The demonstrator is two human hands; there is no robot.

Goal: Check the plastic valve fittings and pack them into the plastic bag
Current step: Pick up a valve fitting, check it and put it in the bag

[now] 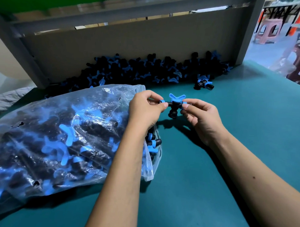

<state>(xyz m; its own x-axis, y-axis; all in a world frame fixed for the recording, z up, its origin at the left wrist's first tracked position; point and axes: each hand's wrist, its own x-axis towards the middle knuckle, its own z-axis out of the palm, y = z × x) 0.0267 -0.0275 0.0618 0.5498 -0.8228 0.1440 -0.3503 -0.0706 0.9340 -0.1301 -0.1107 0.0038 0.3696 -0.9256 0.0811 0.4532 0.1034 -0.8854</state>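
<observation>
The green desk (247, 116) carries my plastic bag (60, 135), lying at my left with its mouth just under my left hand (146, 109). Behind is the loose pile (139, 68). Between both hands I pinch one valve fitting (175, 105), long axis crosswise, right hand (201, 118) farther from the bag.

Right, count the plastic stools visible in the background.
2: a pink stool at the upper right beyond the bench, and a darker reddish stool nearer, at the right edge, partly cut off. Others may be hidden out of frame.
</observation>
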